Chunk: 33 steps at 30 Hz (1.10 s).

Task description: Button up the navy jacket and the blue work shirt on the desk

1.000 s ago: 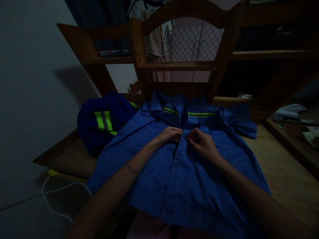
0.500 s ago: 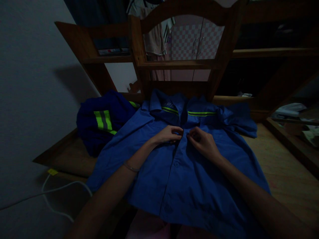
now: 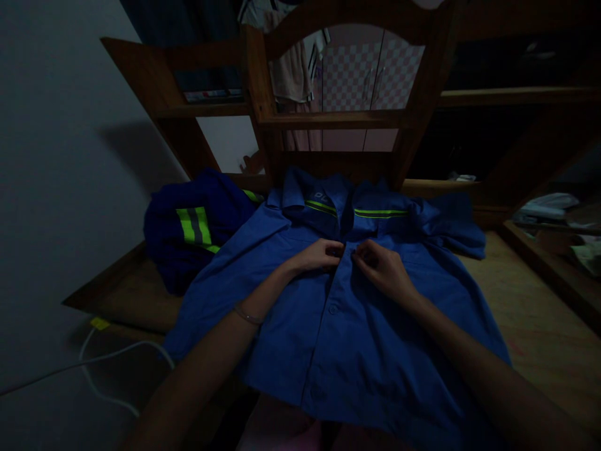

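A blue work shirt (image 3: 282, 319) with yellow-green stripes lies spread over the wooden desk, its collar pointing away from me. At the upper part of its front opening, my left hand (image 3: 322, 255) pinches the edge of the placket from the left. Just across the opening, my right hand (image 3: 378, 266) is closed with thumb and fingertips on the fabric of the other side. Whether a button sits between the fingers is too dark to see. Lower on the placket, a button (image 3: 333, 309) shows at the front seam.
A bundled dark-blue garment (image 3: 164, 232) with a reflective patch lies at the left against the wall. Behind the shirt stands a wooden shelf frame (image 3: 328, 119). A white cable (image 3: 113, 356) loops at lower left. Bare desk wood (image 3: 535, 294) shows at right.
Both hands stay at the front opening. The left fingers have shifted very slightly at the placket edge; the shirt lies as before.
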Available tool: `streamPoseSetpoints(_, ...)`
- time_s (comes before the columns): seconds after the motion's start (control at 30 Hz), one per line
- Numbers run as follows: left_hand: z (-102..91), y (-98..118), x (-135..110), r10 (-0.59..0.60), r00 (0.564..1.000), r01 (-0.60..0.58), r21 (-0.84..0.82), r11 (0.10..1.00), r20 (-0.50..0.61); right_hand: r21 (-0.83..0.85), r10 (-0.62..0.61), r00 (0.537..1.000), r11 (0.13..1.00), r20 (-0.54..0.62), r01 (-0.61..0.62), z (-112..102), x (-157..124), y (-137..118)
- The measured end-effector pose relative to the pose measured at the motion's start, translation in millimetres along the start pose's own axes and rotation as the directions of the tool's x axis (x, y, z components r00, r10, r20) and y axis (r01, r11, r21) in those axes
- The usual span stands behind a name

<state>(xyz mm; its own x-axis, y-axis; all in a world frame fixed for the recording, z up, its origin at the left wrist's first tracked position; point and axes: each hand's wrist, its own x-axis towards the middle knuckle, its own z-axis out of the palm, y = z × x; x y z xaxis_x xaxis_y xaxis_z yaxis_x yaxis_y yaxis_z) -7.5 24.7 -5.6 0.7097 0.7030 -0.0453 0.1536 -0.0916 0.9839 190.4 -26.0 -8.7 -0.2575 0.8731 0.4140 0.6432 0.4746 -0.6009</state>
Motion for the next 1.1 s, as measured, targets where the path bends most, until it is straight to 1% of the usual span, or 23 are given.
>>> streamPoseSetpoints(0.3, -1.0, 1.3, -0.8, -0.002, 1.000, 0.001, 0.005, 1.000, 0.020, -0.005, -0.012, 1.000, 1.000, 0.010, 0.012, 0.3, 0.5, -0.1)
streamPoseSetpoints(0.43, -0.6, -1.5, -0.1, 0.004, 1.000, -0.004, 0.003, 1.000, 0.029, -0.001, -0.011, 1.000, 1.000, 0.019, 0.011, 0.5, 0.4, 0.1)
streamPoseSetpoints(0.57, -0.5, -5.4, 1.4, 0.009, 1.000, -0.009, 0.007, 1.000, -0.018, 0.005, -0.012, 1.000, 1.000, 0.014, 0.012, 0.1, 0.2, 0.3)
streamPoseSetpoints(0.7, -5.2, -1.8, 0.1, 0.021, 0.998, -0.016, 0.084, 0.996, -0.061, 0.003, -0.012, 1.000, 1.000, -0.001, 0.012, -1.7, -0.2, -1.5)
streamPoseSetpoints(0.83, -9.3, 7.8, -5.4, 0.037, 0.999, -0.033, 0.125, 0.992, -0.028, 0.002, -0.010, 1.000, 1.000, -0.014, 0.010, -2.3, -0.8, -3.0)
streamPoseSetpoints(0.97, -7.1, 12.2, -8.0, 0.016, 1.000, -0.018, 0.069, 0.997, 0.019, 0.021, -0.004, 0.999, 1.000, -0.036, 0.004, -1.9, -1.5, -3.9)
streamPoseSetpoints(1.1, -3.8, 8.6, -5.5, 0.018, 0.999, -0.019, 0.023, 1.000, 0.042, 0.040, -0.005, 1.000, 0.999, -0.021, 0.006, -2.5, -1.8, -5.3)
